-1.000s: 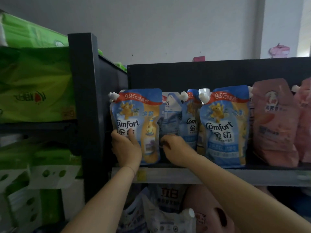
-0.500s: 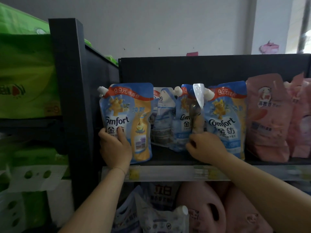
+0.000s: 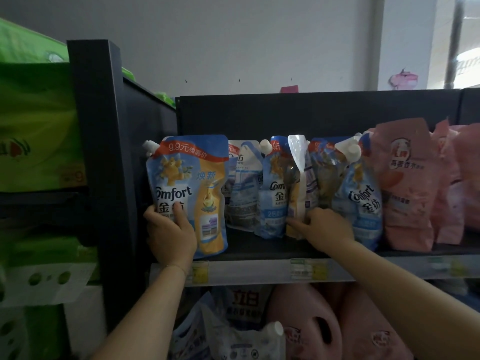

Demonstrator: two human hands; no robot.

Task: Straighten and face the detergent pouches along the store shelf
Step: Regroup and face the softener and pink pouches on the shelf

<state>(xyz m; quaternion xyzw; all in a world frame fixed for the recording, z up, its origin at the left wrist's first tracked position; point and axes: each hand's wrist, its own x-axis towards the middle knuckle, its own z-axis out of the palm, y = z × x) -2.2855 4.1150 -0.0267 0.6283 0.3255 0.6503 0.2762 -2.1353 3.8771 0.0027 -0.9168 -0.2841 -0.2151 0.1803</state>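
Note:
Blue Comfort detergent pouches stand in a row on the dark shelf (image 3: 259, 252). My left hand (image 3: 170, 233) grips the lower left corner of the leftmost pouch (image 3: 189, 188), which faces front and stands upright against the shelf's side wall. My right hand (image 3: 324, 227) holds the bottom of a pouch turned edge-on (image 3: 298, 178), its white seam pointing at me. Behind it lean two more blue pouches (image 3: 272, 190), partly hidden. Another Comfort pouch (image 3: 363, 193) tilts to the right beside my right wrist.
Pink pouches (image 3: 407, 183) fill the shelf to the right. Price tags (image 3: 309, 268) sit on the shelf's front rail. Pink jugs (image 3: 311, 323) and white-blue pouches (image 3: 233, 339) crowd the shelf below. Green packs (image 3: 33, 131) are stacked in the bay at left.
My right hand has gone from the back pouch to the one further right and turned it edge-on. The right Comfort pouch now tilts. My left hand kept its grip.

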